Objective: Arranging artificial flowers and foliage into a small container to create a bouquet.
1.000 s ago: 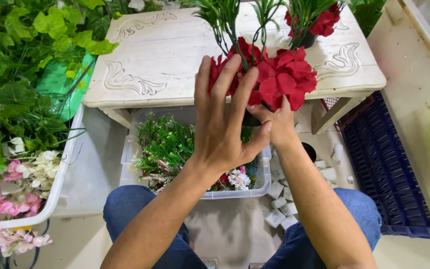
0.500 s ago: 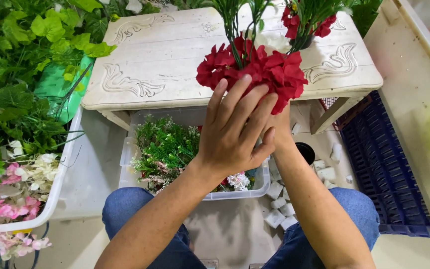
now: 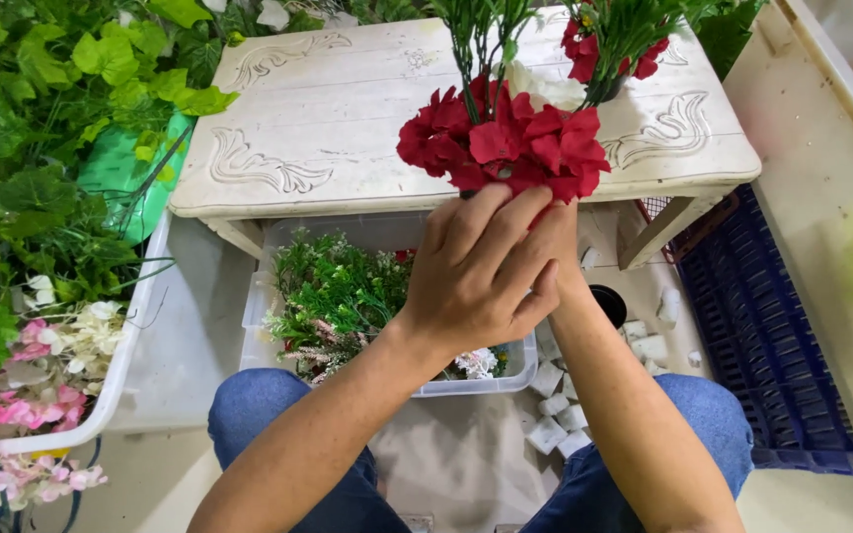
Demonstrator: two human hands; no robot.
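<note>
My left hand (image 3: 476,271) is in front of me with its fingers spread and curved around the bottom of the red flower bunch (image 3: 505,143); the fingertips touch the lowest red petals, so this hand is grasping the bunch from below. My right hand (image 3: 560,232) is mostly hidden behind the left one. I see only its wrist and a part of the fingers under the flowers, so I cannot tell if it is clenched or released. The red bunch is raised above the front edge of the white carved tabletop (image 3: 348,118), and its green stems (image 3: 476,39) go up and out of the picture. Behind it I count 1 more small red bunch (image 3: 604,49) with green leaves, standing on the tabletop.

Under the tabletop there is 1 clear plastic box (image 3: 397,296) filled with small green and pink sprigs. At my left, 1 white tray (image 3: 81,375) holds pink and white flowers, and many green leaves (image 3: 41,128) lie above it. At my right, 1 dark blue crate (image 3: 762,326) stands on the floor. Near my right knee several small white blocks (image 3: 560,410) lie on the floor; I can count about 8, but some are partly hidden.
</note>
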